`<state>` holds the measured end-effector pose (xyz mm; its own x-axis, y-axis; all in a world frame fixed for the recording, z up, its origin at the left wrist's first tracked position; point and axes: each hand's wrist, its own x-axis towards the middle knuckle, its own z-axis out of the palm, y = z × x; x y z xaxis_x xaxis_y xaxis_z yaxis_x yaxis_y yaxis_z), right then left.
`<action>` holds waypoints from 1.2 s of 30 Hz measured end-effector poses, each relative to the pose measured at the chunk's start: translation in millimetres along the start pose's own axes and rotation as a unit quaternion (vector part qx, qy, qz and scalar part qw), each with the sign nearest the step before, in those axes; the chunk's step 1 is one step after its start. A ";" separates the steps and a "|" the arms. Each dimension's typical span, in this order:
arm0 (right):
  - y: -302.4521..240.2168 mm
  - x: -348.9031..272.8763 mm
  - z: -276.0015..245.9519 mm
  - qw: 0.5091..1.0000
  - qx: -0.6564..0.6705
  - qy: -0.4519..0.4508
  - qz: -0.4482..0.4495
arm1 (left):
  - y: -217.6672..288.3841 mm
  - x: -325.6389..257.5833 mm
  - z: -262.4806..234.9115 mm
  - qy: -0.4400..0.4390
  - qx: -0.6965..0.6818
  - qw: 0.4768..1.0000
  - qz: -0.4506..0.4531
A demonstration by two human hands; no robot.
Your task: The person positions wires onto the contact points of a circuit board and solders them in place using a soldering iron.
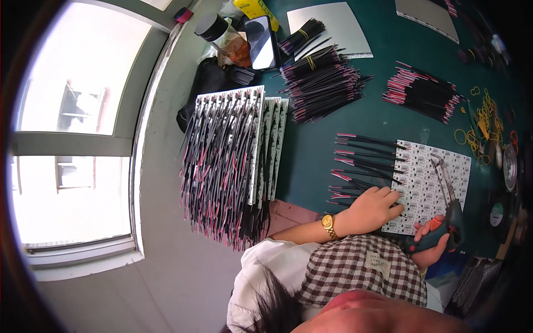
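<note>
My right hand (431, 244) is wrapped round the dark grip of a soldering gun (454, 219) with an orange trigger. Its thin metal tip extends up over a white circuit board panel (427, 183) printed with many small repeated units. At the panel's left edge, my left hand (373, 212) is closed, its fingertips pinched at a black-sheathed wire largely covered by the fingers. Several black wires (361, 158) with red and white bare ends stick out leftward from that edge in a column. A gold watch (328, 226) circles my left wrist.
Left of me stands a stack of wired white panels (227, 150), wires hanging down. Bundles of black wires (322, 83) and another wire pile (422, 91) lie farther off. Yellow rubber bands (486, 119), solder reel (509, 169), phone (262, 43) and jar (225, 39) surround the green table (311, 144).
</note>
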<state>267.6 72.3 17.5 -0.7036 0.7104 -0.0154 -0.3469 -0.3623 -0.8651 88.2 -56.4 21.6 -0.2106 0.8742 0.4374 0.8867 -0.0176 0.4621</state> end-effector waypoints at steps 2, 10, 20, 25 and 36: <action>-9.7 2.6 9.2 0.998 0.022 0.021 0.053 | 4.0 0.0 -7.4 -0.012 -0.001 1.000 -0.011; -14.8 -2.1 9.9 0.995 0.029 0.014 0.089 | 3.4 -1.2 -16.9 -0.052 -0.028 0.998 -0.012; -12.2 -9.3 5.8 0.997 0.011 -0.022 0.080 | 7.9 -2.9 -14.6 -0.051 -0.023 0.998 -0.018; -8.1 -10.4 5.8 0.998 0.016 -0.009 0.067 | 8.0 -5.3 -9.5 -0.040 -0.022 0.999 -0.017; -6.3 -17.1 0.7 0.999 0.014 0.000 0.045 | 7.3 -6.9 -6.5 -0.018 0.015 1.000 -0.004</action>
<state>281.4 62.0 23.5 -0.7323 0.6747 -0.0924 -0.2995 -0.4410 -0.8460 93.4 -65.7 26.9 -0.2032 0.8911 0.4058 0.8968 0.0030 0.4425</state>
